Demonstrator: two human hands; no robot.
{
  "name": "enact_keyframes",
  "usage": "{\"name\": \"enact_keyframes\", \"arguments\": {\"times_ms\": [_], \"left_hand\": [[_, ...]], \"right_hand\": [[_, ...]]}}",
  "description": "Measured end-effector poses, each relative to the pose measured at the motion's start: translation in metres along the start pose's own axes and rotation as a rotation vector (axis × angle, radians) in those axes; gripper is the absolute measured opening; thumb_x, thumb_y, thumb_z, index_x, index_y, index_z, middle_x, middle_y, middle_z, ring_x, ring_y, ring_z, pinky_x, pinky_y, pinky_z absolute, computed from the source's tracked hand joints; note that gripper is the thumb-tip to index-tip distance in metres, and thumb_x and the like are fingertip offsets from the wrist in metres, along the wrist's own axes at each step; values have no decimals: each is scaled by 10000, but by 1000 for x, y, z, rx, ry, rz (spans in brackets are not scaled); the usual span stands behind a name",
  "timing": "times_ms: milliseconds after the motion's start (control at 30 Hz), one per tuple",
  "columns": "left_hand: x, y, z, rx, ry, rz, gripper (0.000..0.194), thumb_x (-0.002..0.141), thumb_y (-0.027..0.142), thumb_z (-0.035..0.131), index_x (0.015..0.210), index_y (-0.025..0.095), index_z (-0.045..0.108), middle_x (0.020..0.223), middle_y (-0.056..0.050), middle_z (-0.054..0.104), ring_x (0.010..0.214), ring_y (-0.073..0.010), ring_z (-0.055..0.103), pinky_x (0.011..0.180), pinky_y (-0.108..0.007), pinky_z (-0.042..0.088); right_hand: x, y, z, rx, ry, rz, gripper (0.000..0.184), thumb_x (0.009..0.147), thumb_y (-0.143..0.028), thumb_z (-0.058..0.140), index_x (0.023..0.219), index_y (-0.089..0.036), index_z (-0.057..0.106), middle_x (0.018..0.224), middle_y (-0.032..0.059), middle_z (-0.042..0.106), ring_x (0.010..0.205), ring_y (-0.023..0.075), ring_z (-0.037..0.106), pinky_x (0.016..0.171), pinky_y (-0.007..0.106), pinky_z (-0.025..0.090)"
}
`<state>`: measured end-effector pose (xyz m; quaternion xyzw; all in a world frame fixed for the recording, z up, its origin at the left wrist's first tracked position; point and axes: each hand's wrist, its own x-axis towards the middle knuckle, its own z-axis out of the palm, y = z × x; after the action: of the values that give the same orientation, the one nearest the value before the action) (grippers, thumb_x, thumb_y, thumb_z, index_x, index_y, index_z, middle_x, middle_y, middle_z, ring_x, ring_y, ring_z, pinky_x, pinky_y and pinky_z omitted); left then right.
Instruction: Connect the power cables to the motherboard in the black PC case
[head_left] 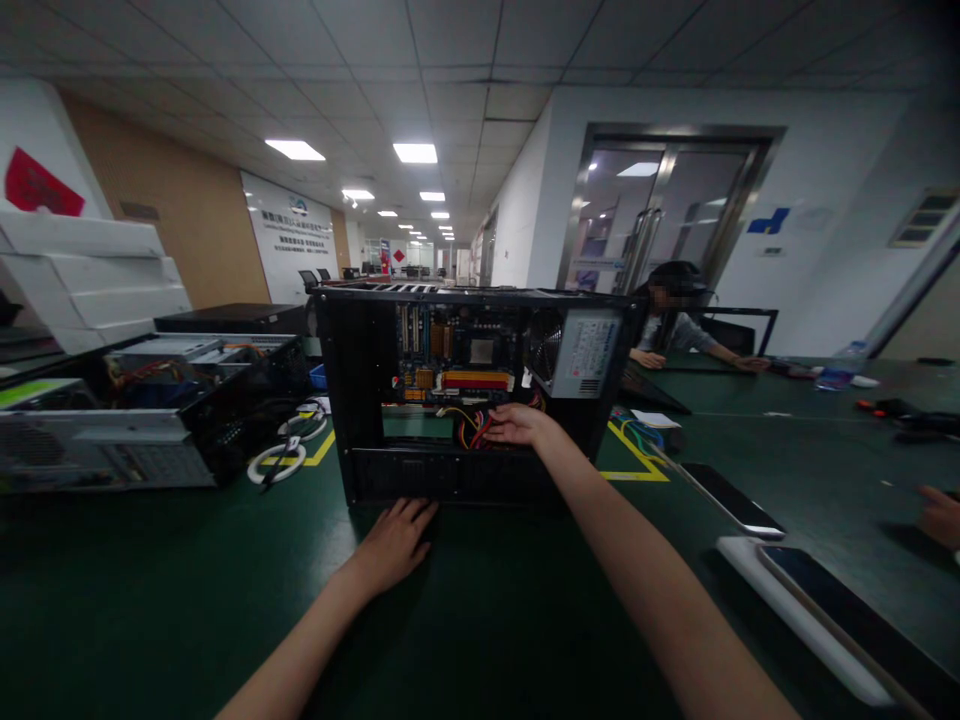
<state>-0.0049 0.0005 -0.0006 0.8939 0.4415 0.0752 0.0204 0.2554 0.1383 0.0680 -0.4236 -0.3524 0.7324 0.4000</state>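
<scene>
Bare forearms (630, 545), tapering toward bare wrists (352, 586), slim fingers (424, 514), seemingly ungloved

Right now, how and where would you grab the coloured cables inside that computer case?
Probably pinch the bunched middle of the cables, from the open near side of the computer case, where the right hand reaches: they bulge above the lower panel.

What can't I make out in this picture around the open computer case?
All in the head view:
Whether the right hand grips the cables: too small and dark to tell.
Print on the power supply label: too small to read.
Part of the computer case's lower panel: hidden behind the right forearm.
Most of another person's hand: cut off by the right edge.
</scene>
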Motion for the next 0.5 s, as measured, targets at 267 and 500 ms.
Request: {"name": "enact_keyframes", "arguments": {"times_ms": [267,500], "left_hand": [[1,1,-2,2,-18,-5,524,758,247,434,1268,208,321,1272,-74,391,1142,-237,348,924,-390,321],[0,2,-5,-12,-16,-6,516,761,245,430,1266,219,324,1281,-63,383,1153,-232,338,932,-387,310]], "right_hand": [[11,1,-6,125,209,178,129,836,-63,354,751,-118,434,753,53,512,813,149,577,662,318,511],[22,1,-4,95,200,113,170,802,15,332,743,-122,415,700,27,492,713,134,588,630,334,524]]}}
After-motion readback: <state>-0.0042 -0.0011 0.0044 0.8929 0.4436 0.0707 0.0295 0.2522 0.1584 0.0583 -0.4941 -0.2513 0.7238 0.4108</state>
